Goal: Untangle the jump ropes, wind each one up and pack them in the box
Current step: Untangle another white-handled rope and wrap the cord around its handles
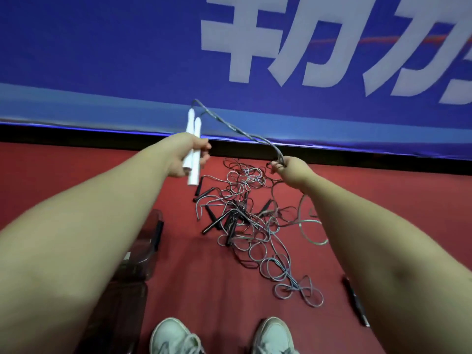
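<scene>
My left hand [187, 155] grips two white jump-rope handles [193, 146] held side by side, tips pointing up. From their tips a doubled, twisted grey cord [237, 129] arcs over to my right hand [288, 169], which pinches it. Below on the red floor lies a tangled pile of grey and clear ropes with several black handles [245, 221]. Loops trail toward my feet [288, 279]. A clear plastic box [143, 251] stands at the left, partly hidden by my left forearm; a black handle shows inside it.
A blue banner with large white characters [255, 47] runs across the back above a dark strip. A lone black handle [356, 301] lies on the floor at the right. My two white sneakers [176, 338] are at the bottom edge.
</scene>
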A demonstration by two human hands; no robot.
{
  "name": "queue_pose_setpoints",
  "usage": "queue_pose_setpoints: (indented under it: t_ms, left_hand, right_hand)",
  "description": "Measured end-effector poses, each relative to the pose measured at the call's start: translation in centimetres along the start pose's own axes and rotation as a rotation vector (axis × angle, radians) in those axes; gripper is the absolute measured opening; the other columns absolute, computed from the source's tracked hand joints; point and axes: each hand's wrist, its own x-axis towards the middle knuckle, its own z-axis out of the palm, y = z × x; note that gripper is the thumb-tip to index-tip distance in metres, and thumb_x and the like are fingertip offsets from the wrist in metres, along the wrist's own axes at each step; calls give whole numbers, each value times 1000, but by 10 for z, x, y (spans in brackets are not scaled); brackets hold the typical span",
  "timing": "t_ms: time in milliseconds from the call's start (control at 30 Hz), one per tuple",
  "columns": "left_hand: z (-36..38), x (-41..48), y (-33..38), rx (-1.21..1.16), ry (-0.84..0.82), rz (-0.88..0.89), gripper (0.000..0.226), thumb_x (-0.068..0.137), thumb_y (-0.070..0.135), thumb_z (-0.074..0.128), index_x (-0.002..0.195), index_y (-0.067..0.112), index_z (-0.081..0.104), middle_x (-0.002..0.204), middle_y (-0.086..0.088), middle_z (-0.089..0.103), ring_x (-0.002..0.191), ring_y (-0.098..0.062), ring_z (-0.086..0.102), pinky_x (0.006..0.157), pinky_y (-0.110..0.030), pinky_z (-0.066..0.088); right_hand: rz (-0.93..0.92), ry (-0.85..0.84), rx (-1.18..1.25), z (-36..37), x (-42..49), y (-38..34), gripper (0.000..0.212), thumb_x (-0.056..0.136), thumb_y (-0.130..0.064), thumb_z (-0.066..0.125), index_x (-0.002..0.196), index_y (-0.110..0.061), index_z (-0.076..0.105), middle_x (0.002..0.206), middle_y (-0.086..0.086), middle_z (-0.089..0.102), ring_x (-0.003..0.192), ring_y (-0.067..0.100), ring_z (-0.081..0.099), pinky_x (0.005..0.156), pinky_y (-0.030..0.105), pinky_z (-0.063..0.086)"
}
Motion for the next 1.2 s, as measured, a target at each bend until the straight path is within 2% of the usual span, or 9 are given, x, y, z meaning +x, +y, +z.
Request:
queue_pose_setpoints:
  t_ms: [233,433,533,600,700,800,900,1000,1200]
  left_hand:
    - [40,-45,3,-529,-189,143,23,100,22,43,79,15,40,92,-15,68,48,-11,53,46,-18,34]
    - [43,-56,-38,277,-32,-28,10,97,15,51,90,10,46,71,-5,52,42,-9,46,41,-18,39]
    - [57,-48,-57,487,-106,-129,7,92,6,56,87,6,51,66,-4,54,38,-8,45,42,-18,39]
    - [69,-40,-66,654,-153,-138,5,88,4,62,86,7,57,70,-3,58,44,-10,48,57,-24,44]
    - [87,-25,-78,804,-239,-105,6,86,7,65,83,9,61,71,-2,59,56,-14,49,77,-33,39]
    - [98,-8,-90,720,-340,-100,7,94,9,56,89,10,52,73,-5,63,59,-15,56,65,-32,47]
    - [94,9,-106,826,-348,-111,20,97,32,52,98,14,46,72,-5,60,62,-19,59,60,-31,50]
    - [80,26,-121,855,-319,-178,30,88,46,62,88,19,50,71,-4,51,55,-15,51,49,-27,47]
    - [75,23,-145,627,-408,-121,21,92,25,61,80,13,49,55,2,47,48,-10,40,45,-20,37]
  right_hand:
    - [-135,-167,-183,9,-55,7,23,96,-28,52,105,-10,62,90,5,60,81,19,54,71,24,37]
    - [137,-238,-151,9,-91,45,18,88,-15,60,104,-7,62,102,14,63,85,26,57,70,26,40]
    - [134,-221,396,9,-86,50,61,82,9,51,138,-9,34,132,17,47,100,22,49,84,31,40]
    - [98,-226,665,1,-80,47,71,76,8,47,141,-17,31,135,15,44,109,21,45,93,31,33]
    - [63,-230,777,-6,-61,44,70,67,-12,58,134,-24,38,119,8,54,104,17,49,92,24,33]
    - [-48,-344,754,5,-45,56,18,94,-20,54,112,-17,53,84,3,60,81,15,58,79,21,45]
    - [-33,-315,841,26,-36,73,23,101,-26,38,88,-17,55,52,-9,43,50,11,46,61,27,38]
    - [-40,-167,756,43,-31,82,28,101,-23,37,79,-17,53,56,-5,31,48,11,25,51,26,20]
    - [-34,-52,620,40,-34,81,24,99,-24,44,79,-20,57,60,-6,35,47,9,27,47,23,23]
